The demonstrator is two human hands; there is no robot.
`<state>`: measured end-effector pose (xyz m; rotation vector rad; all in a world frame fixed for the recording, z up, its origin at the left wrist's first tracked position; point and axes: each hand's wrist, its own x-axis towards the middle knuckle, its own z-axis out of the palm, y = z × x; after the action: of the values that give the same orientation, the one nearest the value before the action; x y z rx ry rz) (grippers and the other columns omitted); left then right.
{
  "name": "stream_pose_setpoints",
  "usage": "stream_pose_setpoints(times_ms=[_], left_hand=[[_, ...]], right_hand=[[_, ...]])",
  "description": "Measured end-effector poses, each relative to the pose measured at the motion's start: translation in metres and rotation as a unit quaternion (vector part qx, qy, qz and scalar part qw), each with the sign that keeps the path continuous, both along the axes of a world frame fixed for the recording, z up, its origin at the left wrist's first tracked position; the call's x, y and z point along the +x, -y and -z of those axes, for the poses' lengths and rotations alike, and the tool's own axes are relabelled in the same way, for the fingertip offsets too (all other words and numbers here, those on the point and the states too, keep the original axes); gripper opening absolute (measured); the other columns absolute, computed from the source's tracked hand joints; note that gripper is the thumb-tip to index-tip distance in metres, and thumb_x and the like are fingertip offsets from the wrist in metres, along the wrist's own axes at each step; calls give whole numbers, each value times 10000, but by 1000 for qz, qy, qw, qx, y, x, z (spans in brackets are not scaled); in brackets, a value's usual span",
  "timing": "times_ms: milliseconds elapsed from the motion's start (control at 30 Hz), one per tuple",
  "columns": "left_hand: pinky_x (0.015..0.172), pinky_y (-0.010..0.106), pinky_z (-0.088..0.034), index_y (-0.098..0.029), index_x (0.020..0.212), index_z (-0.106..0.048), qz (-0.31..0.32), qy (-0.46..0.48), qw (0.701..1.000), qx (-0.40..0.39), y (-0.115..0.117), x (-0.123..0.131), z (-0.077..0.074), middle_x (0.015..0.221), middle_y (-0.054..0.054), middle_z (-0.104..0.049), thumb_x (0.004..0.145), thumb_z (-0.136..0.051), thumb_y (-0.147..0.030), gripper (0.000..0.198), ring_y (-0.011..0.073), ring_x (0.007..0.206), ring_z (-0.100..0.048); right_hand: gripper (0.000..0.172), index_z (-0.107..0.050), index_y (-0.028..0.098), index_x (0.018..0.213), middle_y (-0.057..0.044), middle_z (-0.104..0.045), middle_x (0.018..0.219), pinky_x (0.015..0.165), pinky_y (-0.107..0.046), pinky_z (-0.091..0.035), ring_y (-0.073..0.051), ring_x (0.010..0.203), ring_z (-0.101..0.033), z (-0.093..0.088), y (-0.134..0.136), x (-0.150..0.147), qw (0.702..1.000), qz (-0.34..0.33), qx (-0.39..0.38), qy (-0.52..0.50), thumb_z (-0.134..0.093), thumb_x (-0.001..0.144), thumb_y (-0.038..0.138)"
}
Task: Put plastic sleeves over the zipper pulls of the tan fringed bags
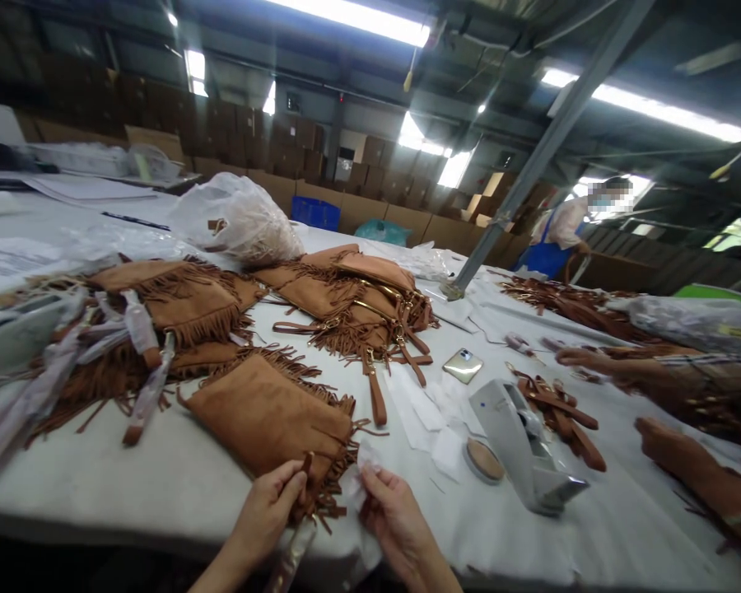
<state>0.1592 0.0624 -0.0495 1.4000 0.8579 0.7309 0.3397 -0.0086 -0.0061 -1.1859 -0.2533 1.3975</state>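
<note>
A brown suede pouch [277, 412] with fringed edges lies flat on the table before me. At its near right corner my left hand [272, 502] is closed, thumb and fingers pinching a small brown leather strap [307, 471]. A plastic-wrapped strip [293, 556] hangs below that hand. Just to the right, my right hand [398, 519] pinches a thin piece of white tissue paper [353, 484] beside the fringe. Its lower fingers are curled in. A small gap separates the two hands.
Fringed pouches [358, 288] are heaped behind, and more [179, 305] lie at left. Right of me are a tape dispenser [519, 445], a round tape roll [485, 459], a phone [463, 365] and leather straps [561, 416]. Another person's hands [667, 445] work at far right.
</note>
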Motion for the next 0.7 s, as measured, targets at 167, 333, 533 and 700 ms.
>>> stream_pose_setpoints(times_ms=[167,333,533,700], left_hand=[[531,213,-363,-151,824,-607,27,10,999,-16,-5,-2,-6,625,-6,-548,848,-493,-512,380,133,563,-478],[713,261,-438,-151,777,-628,119,13,993,24,-9,-10,-31,846,64,-614,863,-491,-442,332,179,765,-552],[817,292,-431,-186,751,-657,166,-29,984,58,-7,-13,-41,871,44,-635,846,-531,-393,260,213,874,-558],[728,278,-463,-220,825,-706,130,-30,991,-23,-5,-11,-12,819,22,-673,828,-533,-478,310,251,824,-600]], right_hand=[[380,-652,137,711,-20,-649,601,502,-201,-400,-99,504,-530,17,-7,-8,998,8,-18,61,-798,611,474],[359,-702,168,862,-44,-690,762,642,-278,-459,-195,701,-599,13,-13,-10,960,-102,72,250,-694,700,489],[180,-715,198,885,-19,-680,787,679,-252,-419,-173,738,-575,-5,-6,-27,898,-171,115,388,-560,805,243],[235,-718,185,905,63,-511,550,474,-197,-277,-82,495,-389,-5,0,-34,914,-209,46,345,-643,684,162]])
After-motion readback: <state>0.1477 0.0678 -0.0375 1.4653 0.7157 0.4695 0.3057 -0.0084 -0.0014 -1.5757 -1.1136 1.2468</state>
